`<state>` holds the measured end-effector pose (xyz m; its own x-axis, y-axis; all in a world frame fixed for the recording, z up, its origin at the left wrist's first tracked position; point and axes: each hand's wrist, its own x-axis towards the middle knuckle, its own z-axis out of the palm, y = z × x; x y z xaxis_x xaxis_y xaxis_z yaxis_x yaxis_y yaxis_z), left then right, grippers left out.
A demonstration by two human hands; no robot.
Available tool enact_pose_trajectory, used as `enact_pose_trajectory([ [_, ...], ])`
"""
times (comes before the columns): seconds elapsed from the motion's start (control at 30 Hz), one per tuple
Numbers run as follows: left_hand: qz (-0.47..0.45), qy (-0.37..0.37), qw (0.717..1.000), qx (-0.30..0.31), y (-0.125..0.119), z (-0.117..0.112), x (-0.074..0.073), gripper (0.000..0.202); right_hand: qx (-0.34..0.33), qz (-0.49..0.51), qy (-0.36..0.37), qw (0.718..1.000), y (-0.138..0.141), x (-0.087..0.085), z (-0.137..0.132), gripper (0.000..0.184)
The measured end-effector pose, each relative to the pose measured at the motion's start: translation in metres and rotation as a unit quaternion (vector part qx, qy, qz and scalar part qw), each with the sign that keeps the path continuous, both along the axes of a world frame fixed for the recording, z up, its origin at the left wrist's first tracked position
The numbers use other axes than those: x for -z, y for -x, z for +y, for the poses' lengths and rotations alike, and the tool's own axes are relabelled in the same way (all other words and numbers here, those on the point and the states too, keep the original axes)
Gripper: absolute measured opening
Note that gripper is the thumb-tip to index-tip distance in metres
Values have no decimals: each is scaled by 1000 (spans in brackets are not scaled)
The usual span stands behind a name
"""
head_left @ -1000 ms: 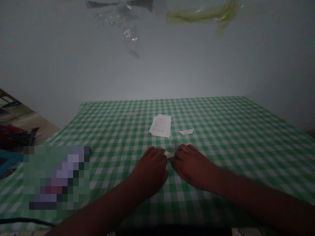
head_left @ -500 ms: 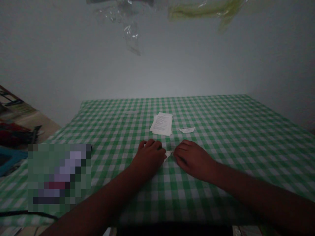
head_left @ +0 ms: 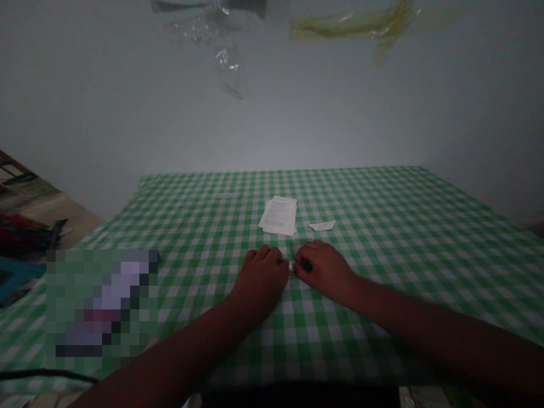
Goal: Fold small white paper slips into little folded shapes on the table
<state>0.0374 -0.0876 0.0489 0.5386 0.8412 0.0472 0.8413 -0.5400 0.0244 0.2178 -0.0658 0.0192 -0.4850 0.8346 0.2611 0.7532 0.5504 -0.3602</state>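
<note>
Between my two hands, close above the checked cloth, a small piece of white paper (head_left: 291, 266) shows; most of it is hidden by fingers. My left hand (head_left: 264, 277) is closed, gripping the paper's left side with thumb and fingers. From the right, my right hand (head_left: 323, 269) pinches the same paper between thumb and fingertips. Just beyond them lies a folded paper boat shape (head_left: 322, 225), flat with printed lines on it. A small stack of printed paper sheets (head_left: 279, 216) rests farther back, left of the folded piece.
A green and white checked cloth (head_left: 382, 226) covers the table, which meets a pale wall (head_left: 280, 124). At the left lies a pixelated oblong object (head_left: 114, 300), with a black cable (head_left: 51, 373) near the front edge. Clear and yellow tape (head_left: 340, 28) sticks to the wall.
My right hand has moved left, closer to my left hand, and its fingers have drawn into a tighter pinch. Less of the small paper shows now. The stack and folded piece stay put.
</note>
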Motion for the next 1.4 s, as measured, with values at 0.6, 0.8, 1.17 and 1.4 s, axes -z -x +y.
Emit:
enact_pose_trajectory([
  [0.6,-47,-13,999,7,6,11,13,27,-49,88,-23,995,-17,5,14,7],
  [0.8,-16,31,999,23,9,17,7,19,-87,51,1,995,-13,9,15,11],
  [1.17,-12,15,999,38,11,17,11,18,-25,-12,3,1000,-6,2,2,20],
  [1.4,-1,24,999,35,9,16,4,19,-14,-48,3,999,-3,-1,-4,29],
])
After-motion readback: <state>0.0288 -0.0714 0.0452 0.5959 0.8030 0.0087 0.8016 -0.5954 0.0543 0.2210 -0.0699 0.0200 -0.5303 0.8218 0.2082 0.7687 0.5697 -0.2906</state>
